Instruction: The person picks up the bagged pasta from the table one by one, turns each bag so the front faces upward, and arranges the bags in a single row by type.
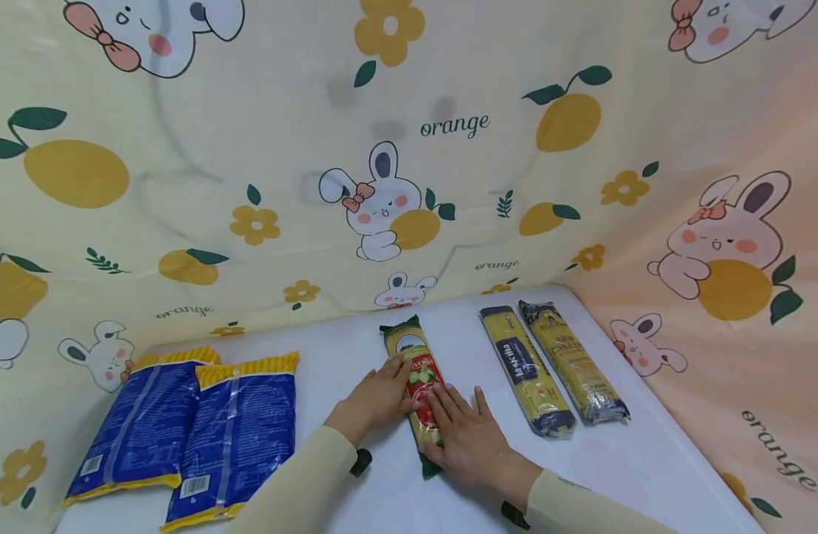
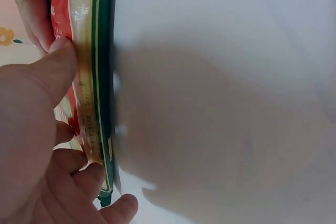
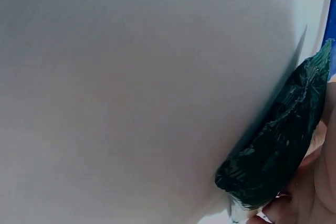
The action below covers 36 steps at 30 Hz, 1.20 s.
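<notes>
A long pasta packet [image 1: 423, 382] with green ends and a red label lies on the white table between both hands. My left hand [image 1: 378, 393] touches its left side and top, thumb and fingertips on the wrapper, in the head view. Across its lower right part rests my right hand [image 1: 472, 441], fingers extended and thumb near the bottom end. In the left wrist view, the left thumb [image 2: 60, 66] lies on the packet [image 2: 86, 77] above its green edge. The right wrist view shows the packet's dark green end [image 3: 278, 135] beside the right fingers, which are partly out of frame.
Two more pasta packets, one with a dark label [image 1: 518, 363] and one plainer gold [image 1: 575, 363], lie side by side at the right. Two blue and yellow bags [image 1: 144, 423] overlap at the left. A printed curtain [image 1: 282, 133] hangs behind the table [image 1: 342, 334].
</notes>
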{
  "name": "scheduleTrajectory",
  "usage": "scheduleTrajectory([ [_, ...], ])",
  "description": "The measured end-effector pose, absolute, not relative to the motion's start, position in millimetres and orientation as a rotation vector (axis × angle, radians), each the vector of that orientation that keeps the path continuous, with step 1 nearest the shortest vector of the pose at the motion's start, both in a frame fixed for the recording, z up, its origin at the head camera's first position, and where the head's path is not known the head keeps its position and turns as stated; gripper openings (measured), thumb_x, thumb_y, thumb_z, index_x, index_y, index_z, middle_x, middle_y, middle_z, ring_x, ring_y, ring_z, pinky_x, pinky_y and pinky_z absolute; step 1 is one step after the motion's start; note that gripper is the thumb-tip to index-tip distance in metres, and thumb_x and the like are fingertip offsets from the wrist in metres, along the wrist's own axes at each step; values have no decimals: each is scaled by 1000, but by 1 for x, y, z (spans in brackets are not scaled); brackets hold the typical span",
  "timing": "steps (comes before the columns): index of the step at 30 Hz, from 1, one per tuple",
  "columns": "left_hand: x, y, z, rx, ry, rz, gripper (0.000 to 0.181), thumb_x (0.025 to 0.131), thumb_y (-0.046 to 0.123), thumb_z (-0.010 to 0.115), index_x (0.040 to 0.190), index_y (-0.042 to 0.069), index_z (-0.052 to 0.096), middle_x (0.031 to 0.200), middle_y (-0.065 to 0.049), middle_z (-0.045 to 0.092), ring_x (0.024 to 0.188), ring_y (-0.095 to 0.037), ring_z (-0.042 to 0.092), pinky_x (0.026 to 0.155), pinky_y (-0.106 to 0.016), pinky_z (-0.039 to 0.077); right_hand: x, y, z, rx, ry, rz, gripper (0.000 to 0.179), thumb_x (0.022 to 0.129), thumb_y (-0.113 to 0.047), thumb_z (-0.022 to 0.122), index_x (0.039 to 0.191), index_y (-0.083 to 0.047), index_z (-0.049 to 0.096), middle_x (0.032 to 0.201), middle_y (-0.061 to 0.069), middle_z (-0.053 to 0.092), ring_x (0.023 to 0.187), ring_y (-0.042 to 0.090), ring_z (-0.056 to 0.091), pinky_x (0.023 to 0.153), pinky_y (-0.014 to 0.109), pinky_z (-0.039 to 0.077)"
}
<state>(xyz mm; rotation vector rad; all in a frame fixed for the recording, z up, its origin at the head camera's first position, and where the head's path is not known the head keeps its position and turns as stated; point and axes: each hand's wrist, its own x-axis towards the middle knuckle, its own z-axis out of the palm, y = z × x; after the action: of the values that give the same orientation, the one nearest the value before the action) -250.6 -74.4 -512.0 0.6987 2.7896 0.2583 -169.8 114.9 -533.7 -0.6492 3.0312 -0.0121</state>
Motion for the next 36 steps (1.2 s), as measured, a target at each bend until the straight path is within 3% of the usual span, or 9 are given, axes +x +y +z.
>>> scheduleTrajectory([
  [11,-238,-48,-516,820,2807,181,73,98,49,52,155,12,26,162,-10,23,150,-25,23,116,-49,30,-174,145,-534,-536,3096,-27,84,93,-65,46,152,-8,33,160,10,30,147,30,28,115,65,15],
  [29,-241,6,-521,916,2833,24,72,98,50,51,155,14,27,161,-7,26,149,-21,25,116,-45,33,-167,186,-532,-464,3143,-31,81,94,-62,47,151,-4,35,159,13,30,147,33,28,115,64,17],
  [36,-238,-5,-522,858,2811,112,74,95,52,55,155,18,28,162,-4,25,150,-20,22,118,-46,29,-168,193,-530,-506,3159,-3,81,93,-61,50,150,-5,36,158,12,33,145,34,32,113,66,20],
])
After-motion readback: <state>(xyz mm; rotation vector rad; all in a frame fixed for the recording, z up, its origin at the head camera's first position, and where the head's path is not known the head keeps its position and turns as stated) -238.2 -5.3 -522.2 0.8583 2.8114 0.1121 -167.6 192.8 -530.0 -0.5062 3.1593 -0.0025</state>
